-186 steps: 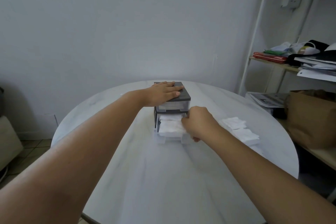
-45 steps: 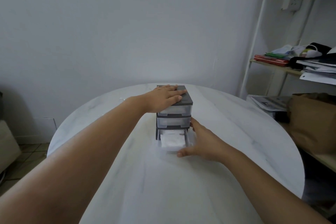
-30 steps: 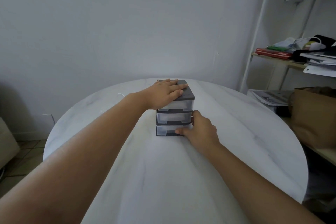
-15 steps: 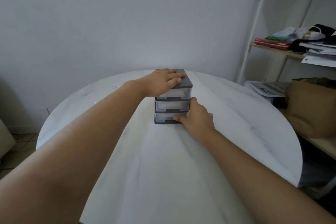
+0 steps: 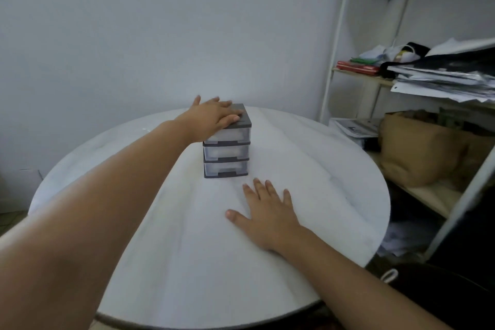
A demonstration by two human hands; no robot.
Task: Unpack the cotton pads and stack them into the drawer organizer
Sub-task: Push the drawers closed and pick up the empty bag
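A small grey drawer organizer with three clear drawers stands upright near the far middle of the round white table. All three drawers are pushed in. My left hand lies flat on the organizer's dark top, fingers spread. My right hand rests palm down on the table just in front of and to the right of the organizer, apart from it and holding nothing. No loose cotton pads show on the table; what the drawers hold is not clear through their fronts.
A white shelf unit stands at the right, close to the table's edge, with papers, red folders and a brown paper bag on it. A plain wall runs behind the table.
The bottom drawer, open with pads in it earlier, has been pushed shut. My right hand has since let go of it and drawn back onto the table. My left hand stayed on top.
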